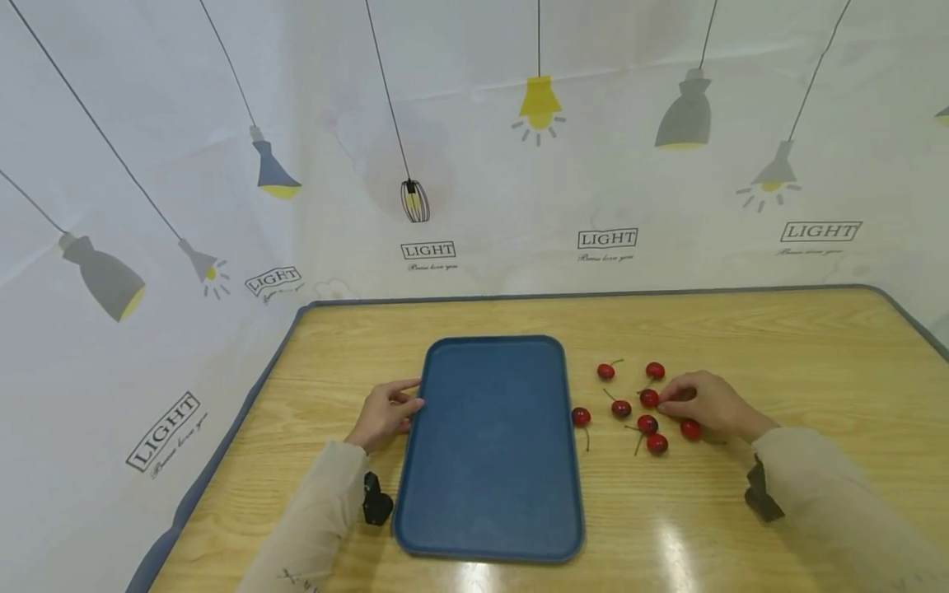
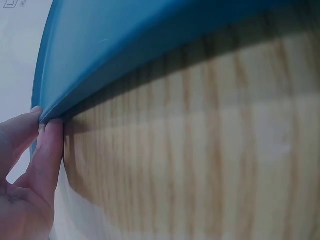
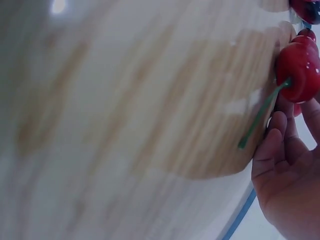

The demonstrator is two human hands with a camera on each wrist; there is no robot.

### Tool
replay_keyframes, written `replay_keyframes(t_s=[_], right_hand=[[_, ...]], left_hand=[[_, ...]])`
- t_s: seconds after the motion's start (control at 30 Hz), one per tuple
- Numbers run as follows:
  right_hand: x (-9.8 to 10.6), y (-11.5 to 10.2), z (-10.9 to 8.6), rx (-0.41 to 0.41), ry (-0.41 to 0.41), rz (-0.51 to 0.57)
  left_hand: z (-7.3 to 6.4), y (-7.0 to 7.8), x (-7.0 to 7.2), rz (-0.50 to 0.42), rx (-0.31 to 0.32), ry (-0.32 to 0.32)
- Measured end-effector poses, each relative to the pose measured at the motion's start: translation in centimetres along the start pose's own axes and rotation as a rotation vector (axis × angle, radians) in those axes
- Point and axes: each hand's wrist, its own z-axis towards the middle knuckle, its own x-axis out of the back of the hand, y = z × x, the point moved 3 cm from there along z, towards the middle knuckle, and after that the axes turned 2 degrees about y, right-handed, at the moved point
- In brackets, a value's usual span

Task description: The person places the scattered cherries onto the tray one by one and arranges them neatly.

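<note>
A dark blue rectangular tray [image 1: 489,445] lies on the wooden table. My left hand [image 1: 384,413] is at its left side, thumb and fingertips on the rim; in the left wrist view, the tray's edge [image 2: 95,70] sits between the thumb and a finger. To the right of the tray lie several red cherries with stems. With thumb and forefinger my right hand [image 1: 708,402] pinches one cherry [image 1: 648,399] in the group. Another cherry [image 1: 691,429] lies below that hand and looms large in the right wrist view, its green stem [image 3: 262,115] pointing down-left; it partly hides the fingertips there.
One cherry [image 1: 582,417] lies right by the tray's right rim. Others, such as a cherry [image 1: 605,371] and a cherry [image 1: 656,444], are spread nearby. A printed cloth [image 1: 504,189] with lamp drawings rises behind the table [image 1: 815,354] and along its left side.
</note>
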Motion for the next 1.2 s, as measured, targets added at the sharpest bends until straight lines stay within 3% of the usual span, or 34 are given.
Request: replay_keyframes(t_s=[0.57,1.2], right_hand=[[0.8,0.3,0.3,0.02,-0.012,0.015],[1.7,-0.9,-0.5,-0.045,0.112,0.173]], left_hand=[[0.3,0.2,0.1,-0.008,0.001,0.012],[0.0,0.0,-0.1,-0.005,0.001,0.014]])
